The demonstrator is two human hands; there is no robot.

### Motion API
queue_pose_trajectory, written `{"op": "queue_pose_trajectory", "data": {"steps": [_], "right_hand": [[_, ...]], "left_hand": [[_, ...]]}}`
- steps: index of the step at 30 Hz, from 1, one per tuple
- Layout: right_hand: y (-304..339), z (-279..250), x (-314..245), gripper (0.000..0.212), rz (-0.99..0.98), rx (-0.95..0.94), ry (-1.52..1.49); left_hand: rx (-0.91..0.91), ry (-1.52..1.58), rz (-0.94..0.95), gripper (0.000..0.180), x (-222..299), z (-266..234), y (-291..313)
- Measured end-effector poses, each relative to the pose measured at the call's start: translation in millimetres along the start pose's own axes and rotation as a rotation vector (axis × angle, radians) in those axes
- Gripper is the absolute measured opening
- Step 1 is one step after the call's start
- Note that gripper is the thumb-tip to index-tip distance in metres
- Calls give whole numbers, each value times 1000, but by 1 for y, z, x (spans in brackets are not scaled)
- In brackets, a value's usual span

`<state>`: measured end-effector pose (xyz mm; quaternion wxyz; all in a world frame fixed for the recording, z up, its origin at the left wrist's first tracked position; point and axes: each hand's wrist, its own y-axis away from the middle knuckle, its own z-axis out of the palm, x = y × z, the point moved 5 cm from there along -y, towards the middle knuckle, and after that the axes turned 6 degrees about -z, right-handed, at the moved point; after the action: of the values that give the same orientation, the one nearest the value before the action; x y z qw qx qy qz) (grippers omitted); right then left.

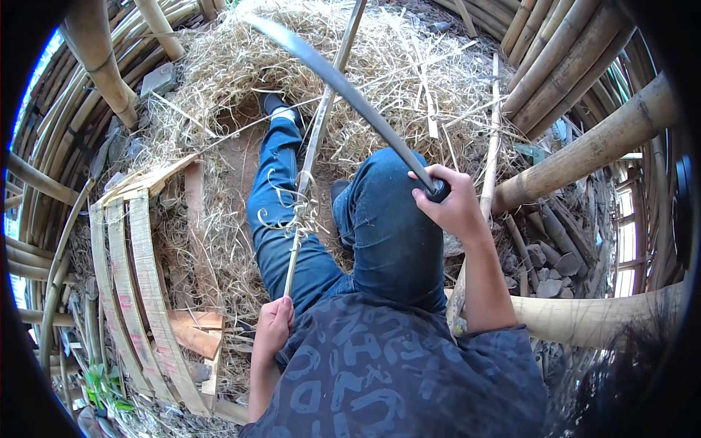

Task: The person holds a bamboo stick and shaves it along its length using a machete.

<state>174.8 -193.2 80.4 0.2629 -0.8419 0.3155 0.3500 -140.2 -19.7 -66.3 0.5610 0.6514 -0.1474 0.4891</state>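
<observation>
My right hand (456, 204) is wrapped round the black handle of a machete (358, 106), above my right knee. Its long, slightly curved blade points up and to the left, passing across the view of a bamboo strip (316, 139). Down by my left hip, my left hand (273, 326) grips the near end of that strip. The strip runs away from me over my left leg toward the top edge. Thin curled shavings (301, 213) cling to its middle, above my thigh. Whether blade and strip touch, I cannot tell.
A heap of pale bamboo shavings (409, 69) spreads around my feet. At the left stands a slatted wooden crate (139, 292). Thick bamboo poles (584, 150) close in on the right, with broken stones (551, 281) beneath them. A grey block (159, 79) lies at the upper left.
</observation>
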Motion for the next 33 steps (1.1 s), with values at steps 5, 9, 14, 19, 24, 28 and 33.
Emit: {"op": "queue_pose_trajectory", "data": {"steps": [5,9,14,19,24,28,33], "right_hand": [[-4,10,-15,21,-69,66,229],[-2,10,-17,26,-113,94,364],[-7,2,-7,25,-138,233,454],[5,4,10,12,130,150,-22],[7,8,-9,16,76,119,15],[5,11,-25,25,-15,85,231],[-19,-1,-21,23,32,233,502]], "left_hand": [[6,-41,4,43,1,-5,-2],[56,-107,1,40,-1,-11,-3],[105,-135,-2,39,-8,-17,-4],[117,-172,3,39,-9,-19,-5],[56,25,36,41,-12,-22,-6],[76,-36,37,41,-14,-25,-3],[53,-76,45,42,-1,-13,-1]]}}
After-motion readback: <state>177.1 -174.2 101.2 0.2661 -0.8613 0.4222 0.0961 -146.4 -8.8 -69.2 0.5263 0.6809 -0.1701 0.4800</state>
